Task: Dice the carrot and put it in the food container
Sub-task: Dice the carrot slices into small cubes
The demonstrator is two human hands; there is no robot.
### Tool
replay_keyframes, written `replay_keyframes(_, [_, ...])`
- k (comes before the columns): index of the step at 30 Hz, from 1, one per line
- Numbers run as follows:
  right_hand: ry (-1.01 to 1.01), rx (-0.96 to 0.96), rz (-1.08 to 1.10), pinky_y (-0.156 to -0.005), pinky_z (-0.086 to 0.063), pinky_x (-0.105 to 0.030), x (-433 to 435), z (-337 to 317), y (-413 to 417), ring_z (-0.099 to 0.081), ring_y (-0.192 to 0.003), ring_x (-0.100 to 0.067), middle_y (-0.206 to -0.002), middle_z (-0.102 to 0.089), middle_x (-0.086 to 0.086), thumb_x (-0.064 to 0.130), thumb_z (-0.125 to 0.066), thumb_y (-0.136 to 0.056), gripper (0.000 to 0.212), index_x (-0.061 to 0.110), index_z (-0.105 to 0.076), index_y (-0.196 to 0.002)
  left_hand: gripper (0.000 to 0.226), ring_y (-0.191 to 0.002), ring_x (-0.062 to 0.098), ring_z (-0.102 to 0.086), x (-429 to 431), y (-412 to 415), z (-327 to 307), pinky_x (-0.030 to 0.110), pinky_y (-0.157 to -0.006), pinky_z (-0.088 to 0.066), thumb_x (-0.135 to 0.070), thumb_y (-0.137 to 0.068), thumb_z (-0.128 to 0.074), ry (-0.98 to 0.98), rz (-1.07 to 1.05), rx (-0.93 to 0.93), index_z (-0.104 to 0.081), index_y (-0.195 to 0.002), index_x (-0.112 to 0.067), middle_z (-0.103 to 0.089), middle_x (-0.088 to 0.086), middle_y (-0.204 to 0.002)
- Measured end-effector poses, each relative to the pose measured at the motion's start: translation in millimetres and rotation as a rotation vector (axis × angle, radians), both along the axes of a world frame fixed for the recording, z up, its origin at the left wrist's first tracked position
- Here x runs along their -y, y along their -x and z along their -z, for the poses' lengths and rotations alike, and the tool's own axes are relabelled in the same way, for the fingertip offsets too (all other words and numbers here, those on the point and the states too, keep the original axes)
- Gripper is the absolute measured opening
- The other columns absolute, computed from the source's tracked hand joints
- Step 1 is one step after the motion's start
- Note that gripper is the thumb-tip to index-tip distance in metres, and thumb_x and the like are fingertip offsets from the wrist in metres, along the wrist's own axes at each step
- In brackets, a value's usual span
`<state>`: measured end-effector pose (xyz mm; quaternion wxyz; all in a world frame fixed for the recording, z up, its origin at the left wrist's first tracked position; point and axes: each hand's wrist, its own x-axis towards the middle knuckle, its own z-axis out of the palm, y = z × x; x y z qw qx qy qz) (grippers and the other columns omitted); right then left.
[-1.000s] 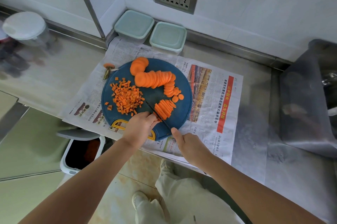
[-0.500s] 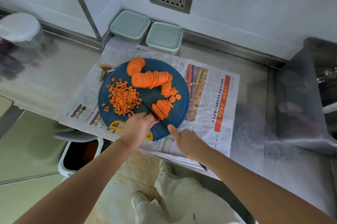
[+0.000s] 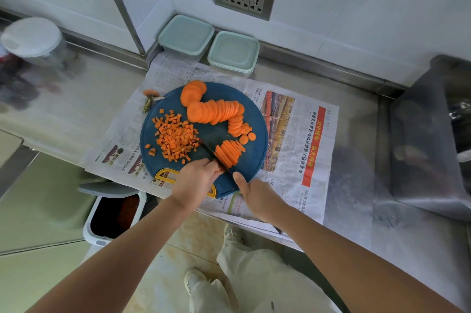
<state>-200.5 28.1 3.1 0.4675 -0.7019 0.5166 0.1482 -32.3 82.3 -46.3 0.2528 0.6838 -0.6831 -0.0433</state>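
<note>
A round blue cutting board (image 3: 254, 159) lies on newspaper. It carries a row of carrot rounds (image 3: 216, 111), a pile of diced carrot (image 3: 175, 139) at the left, and a fanned stack of carrot strips (image 3: 229, 153). My right hand (image 3: 254, 192) grips a knife (image 3: 211, 153) whose dark blade lies along the left side of the strips, tip toward the dice. My left hand (image 3: 196, 180) has its curled fingertips on the near end of the strips, against the blade. Two lidded pale-green food containers (image 3: 186, 36) (image 3: 233, 53) stand at the wall behind the board.
The newspaper (image 3: 293, 134) covers a steel counter. A carrot top (image 3: 151, 94) lies just off the board's left edge. There is a white-lidded jar (image 3: 31, 37) at far left, a sink (image 3: 433, 134) at right, and an open bin (image 3: 114, 213) on the floor under the counter edge.
Both hands and the knife stay at the near end of the carrot strips. Only the view has shifted slightly.
</note>
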Motion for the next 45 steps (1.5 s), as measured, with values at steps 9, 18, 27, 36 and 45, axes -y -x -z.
replay_keyframes(9, [-0.422,0.065,0.234,-0.043,-0.027,-0.02,23,3,8,-0.026,-0.038,-0.013,-0.047,-0.029,0.0,0.075,-0.029,-0.087,0.067,0.017,-0.031,-0.054,0.021,-0.048,0.018,-0.056,0,-2,-3,0.025,-0.037,-0.04,-0.005,-0.065,-0.086,-0.024,-0.023,-0.03,-0.067,-0.072,-0.01,-0.059,0.0,-0.06])
replay_keyframes(18, [-0.624,0.144,0.316,-0.044,-0.026,-0.022,28,-4,24,-0.025,-0.04,-0.015,-0.048,-0.028,-0.001,0.076,-0.031,-0.087,0.07,0.015,-0.033,-0.053,0.024,-0.047,0.017,-0.056,6,-2,-2,0.021,-0.037,-0.035,-0.005,-0.062,-0.087,-0.025,-0.036,-0.011,-0.068,-0.074,-0.013,-0.06,-0.001,-0.06])
replay_keyframes(27, [-0.565,0.295,0.464,-0.04,-0.027,-0.022,48,-26,41,-0.025,-0.041,-0.015,-0.051,-0.027,-0.002,0.076,-0.032,-0.085,0.068,0.016,-0.035,-0.054,0.036,-0.063,0.015,-0.063,6,-13,-8,0.022,-0.045,-0.049,-0.016,-0.065,-0.087,-0.073,0.025,-0.048,-0.068,-0.095,-0.01,-0.065,-0.001,-0.078])
replay_keyframes(36, [-0.376,0.248,0.619,-0.039,-0.029,-0.021,61,-23,56,-0.029,-0.036,-0.014,-0.047,-0.033,-0.001,0.07,-0.032,-0.09,0.067,0.015,-0.036,-0.053,0.1,-0.122,0.025,-0.045,56,-34,-31,0.04,-0.099,-0.044,-0.052,-0.059,-0.082,-0.373,0.397,0.329,-0.041,-0.143,-0.017,-0.046,0.005,-0.138])
replay_keyframes(45, [-0.366,0.219,0.604,-0.041,-0.032,-0.021,51,-18,62,-0.031,-0.036,-0.013,-0.044,-0.036,0.0,0.068,-0.031,-0.092,0.066,0.014,-0.037,-0.054,0.098,-0.131,0.025,-0.03,85,-29,-34,0.037,-0.109,-0.026,-0.061,-0.066,-0.073,-0.477,0.526,0.46,-0.03,-0.148,-0.029,-0.032,0.005,-0.146])
